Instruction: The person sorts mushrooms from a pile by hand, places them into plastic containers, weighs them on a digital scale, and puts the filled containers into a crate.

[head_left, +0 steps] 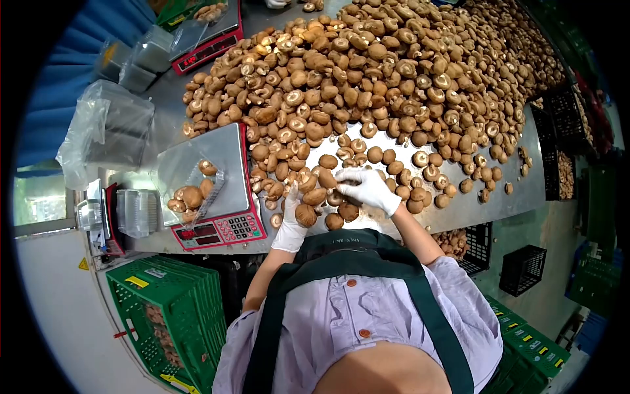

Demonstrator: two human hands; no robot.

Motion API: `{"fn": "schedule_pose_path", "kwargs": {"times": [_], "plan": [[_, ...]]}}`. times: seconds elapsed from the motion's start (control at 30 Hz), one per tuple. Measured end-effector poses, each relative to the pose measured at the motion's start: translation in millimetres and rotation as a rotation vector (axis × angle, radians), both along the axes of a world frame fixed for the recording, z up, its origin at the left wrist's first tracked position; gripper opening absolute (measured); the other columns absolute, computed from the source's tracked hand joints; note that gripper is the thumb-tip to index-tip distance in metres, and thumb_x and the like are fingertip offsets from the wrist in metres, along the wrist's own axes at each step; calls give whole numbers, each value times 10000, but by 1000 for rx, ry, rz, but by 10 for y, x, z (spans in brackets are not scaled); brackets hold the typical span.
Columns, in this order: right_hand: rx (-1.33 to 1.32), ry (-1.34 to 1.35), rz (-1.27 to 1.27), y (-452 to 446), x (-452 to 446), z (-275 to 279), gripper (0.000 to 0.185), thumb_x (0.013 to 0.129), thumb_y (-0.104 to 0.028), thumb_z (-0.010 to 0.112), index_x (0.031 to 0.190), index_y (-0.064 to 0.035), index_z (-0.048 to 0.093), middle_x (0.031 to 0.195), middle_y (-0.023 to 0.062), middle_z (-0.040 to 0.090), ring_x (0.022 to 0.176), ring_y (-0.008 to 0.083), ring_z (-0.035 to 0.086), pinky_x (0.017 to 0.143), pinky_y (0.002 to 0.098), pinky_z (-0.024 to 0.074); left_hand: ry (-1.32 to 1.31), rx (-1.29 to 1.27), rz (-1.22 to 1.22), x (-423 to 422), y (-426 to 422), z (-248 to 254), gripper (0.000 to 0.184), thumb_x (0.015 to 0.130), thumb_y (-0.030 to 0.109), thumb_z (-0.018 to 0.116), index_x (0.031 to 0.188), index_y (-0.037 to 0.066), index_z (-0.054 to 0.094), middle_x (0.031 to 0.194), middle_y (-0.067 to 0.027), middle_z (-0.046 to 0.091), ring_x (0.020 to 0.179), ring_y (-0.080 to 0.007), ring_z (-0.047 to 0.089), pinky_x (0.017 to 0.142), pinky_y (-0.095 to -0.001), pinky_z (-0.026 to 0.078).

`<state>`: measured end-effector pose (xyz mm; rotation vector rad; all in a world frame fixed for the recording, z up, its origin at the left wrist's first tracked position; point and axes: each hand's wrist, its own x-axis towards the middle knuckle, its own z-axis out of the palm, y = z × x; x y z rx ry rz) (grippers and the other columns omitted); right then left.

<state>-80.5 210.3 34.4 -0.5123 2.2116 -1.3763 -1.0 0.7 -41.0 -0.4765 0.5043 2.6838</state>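
My left hand (291,224), in a white glove, is closed around a brown shiitake mushroom (306,215) at the near edge of the metal table, its thumb pointing up along other mushrooms. My right hand (369,189), also gloved in white, reaches in from the right. Its bent fingers are at a mushroom (327,178) beside the left hand; the exact contact is partly hidden. More loose mushrooms lie around both hands. To the left, a clear plastic tray (211,197) containing several mushrooms (190,196) rests tilted on a red-framed scale (203,164).
A large mushroom heap (394,65) covers the back of the table (512,197). Bagged clear trays (118,125) and a second scale (207,49) stand at left. Green crates (164,308) are stacked below left; a black crate (523,269) sits on the floor at right.
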Motion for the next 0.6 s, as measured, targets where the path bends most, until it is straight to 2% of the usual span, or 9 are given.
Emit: {"fn": "schedule_pose_path", "kwargs": {"times": [0.2,0.27,0.3,0.33,0.37,0.4,0.5,0.53,0.6], "plan": [[-178,-181,-199,348,-114,238,265,834,-158,638,1080,-69,681,1029,36,687,872,110,631,797,252,501,8,69,82,-21,-144,97,577,853,531,581,1284,172,446,1235,-61,519,1032,-309,568,525,-257,545],[-606,-340,-648,805,-203,386,181,840,-128,602,988,-34,649,843,38,641,756,112,593,724,242,507,97,155,111,-85,-374,607,480,847,478,608,1215,196,484,1199,-3,537,1012,-288,581,497,-243,533],[-1226,-280,-731,1153,-310,345,85,860,-119,575,901,-56,614,771,28,595,739,114,560,692,228,495,94,101,210,-33,-557,851,479,832,458,632,1199,185,490,1169,-23,548,978,-283,602,479,-236,530],[-1841,-570,-771,1904,-383,68,51,860,-110,582,873,-63,595,776,29,584,748,119,546,650,240,469,64,42,277,8,-807,1002,466,827,419,639,1188,164,492,1153,-43,554,952,-278,617,472,-251,538],[-1831,-174,-512,2148,-394,295,207,869,-162,588,1044,-53,582,787,40,590,729,131,533,633,254,451,236,-43,349,42,-933,1298,498,833,374,638,1222,120,459,1124,-64,560,927,-277,637,577,-356,602],[-1855,-81,-758,2367,-293,544,189,862,-160,593,1007,-39,603,752,32,574,699,145,511,618,269,438,144,-449,487,127,-1232,1392,546,814,404,647,1234,113,454,1090,-61,558,892,-224,642,582,-321,573],[-1841,59,-891,2991,-145,624,151,882,-154,571,919,-23,635,869,33,641,692,163,499,607,288,430,399,-715,518,237,-1978,1601,430,867,307,614,1209,58,537,1068,-131,591,816,-189,592,669,-303,545],[-1783,73,-886,3014,-110,592,155,890,-153,560,931,-24,634,858,31,640,693,160,498,606,287,429,223,-1274,845,137,-1931,1708,427,876,251,620,1202,-6,521,1043,-91,606,879,-151,612,662,-269,516],[-1659,78,-962,2907,-75,523,164,906,-151,536,957,-26,630,841,26,636,691,152,496,603,282,424,301,-2087,679,123,-2129,1649,396,827,136,667,1194,29,566,1152,-115,604,1016,-241,597,871,-354,481]]}}
